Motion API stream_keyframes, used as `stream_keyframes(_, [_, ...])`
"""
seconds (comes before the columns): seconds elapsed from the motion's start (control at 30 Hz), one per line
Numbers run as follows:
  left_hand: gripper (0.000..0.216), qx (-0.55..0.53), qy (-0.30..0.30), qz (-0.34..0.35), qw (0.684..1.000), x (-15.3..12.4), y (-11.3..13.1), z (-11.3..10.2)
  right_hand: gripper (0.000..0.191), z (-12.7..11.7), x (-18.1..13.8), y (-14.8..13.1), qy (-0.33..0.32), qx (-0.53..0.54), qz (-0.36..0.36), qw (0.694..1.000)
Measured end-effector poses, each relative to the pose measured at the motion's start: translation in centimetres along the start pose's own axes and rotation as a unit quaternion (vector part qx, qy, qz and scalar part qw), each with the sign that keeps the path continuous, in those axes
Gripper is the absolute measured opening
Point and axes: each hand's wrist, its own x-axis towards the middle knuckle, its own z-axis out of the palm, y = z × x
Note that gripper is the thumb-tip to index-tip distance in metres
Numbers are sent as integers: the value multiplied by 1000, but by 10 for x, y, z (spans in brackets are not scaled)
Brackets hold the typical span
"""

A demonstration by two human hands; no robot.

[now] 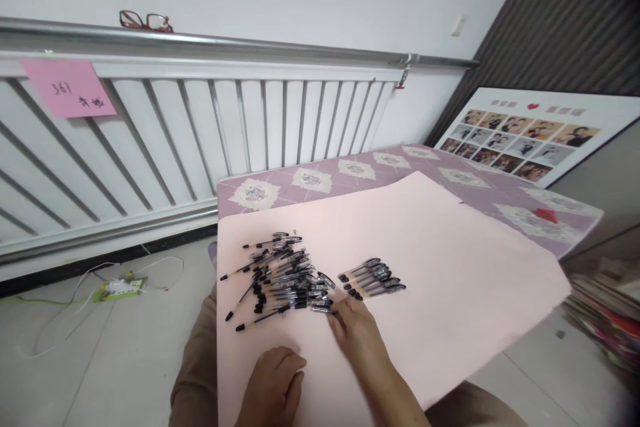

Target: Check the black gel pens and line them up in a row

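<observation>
A loose pile of black capped pens lies on a large pale pink sheet of paper. To its right, several pens form a small neat row. My right hand reaches forward, its fingertips pinching a pen at the pile's lower right edge. Nearer to me, my left hand rests on the pink sheet with fingers curled under; nothing shows in it.
The sheet covers a small table with a purple patterned cloth. A white radiator with a pink note and red glasses stands behind. A photo board leans at right; cables lie on the floor at left.
</observation>
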Motion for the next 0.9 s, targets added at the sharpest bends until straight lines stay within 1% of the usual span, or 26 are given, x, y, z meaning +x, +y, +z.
stream_keyframes(0.23, [21, -16, -8, -17, 1000, -1, 1, -3, 9, 0, -1, -11, -11, -7, -4, 1000])
stream_keyframes(0.33, [21, -24, -9, -26, 999, -3, 0, -2, 11, -1, -3, -6, -13, 1, 5, 1000])
stream_keyframes(0.47, [21, -29, -17, -32, 999, -4, 0, -1, 17, -2, -3, 5, 10, -20, 50, 999])
stream_keyframes(0.57, [21, -30, -17, -34, 999, -3, 1, -2, 19, 0, -3, 11, 12, -33, 68, 997])
stream_keyframes(0.7, [20, -27, -15, -28, 999, -2, 3, -4, 23, 5, -3, 11, -1, -45, 75, 996])
stream_keyframes(0.83, [20, -30, -22, -33, 999, -2, 2, -4, 26, 8, -2, 9, -7, -89, 83, 992])
stream_keyframes(0.9, [20, -32, -29, -35, 998, -3, 1, -3, 24, 9, -1, 8, -11, -99, 84, 991])
